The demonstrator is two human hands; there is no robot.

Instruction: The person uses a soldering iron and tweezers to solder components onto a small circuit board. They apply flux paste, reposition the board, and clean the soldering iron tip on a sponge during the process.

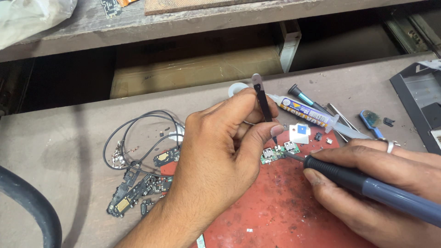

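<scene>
Head view: two hands point(220, 156), one green board point(278, 152).

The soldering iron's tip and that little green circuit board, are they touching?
Touching. In the head view the soldering iron, held in the right hand, ends with its dark tip right on the edge of the green circuit board, no gap visible.

Yellow-blue label point(303, 111) on syringe point(342, 127)

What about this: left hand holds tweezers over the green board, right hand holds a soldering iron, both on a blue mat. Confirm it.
Wrong only on the mat: the head view shows it red. Left hand does hold tweezers over the green board; right hand holds the soldering iron.
</scene>
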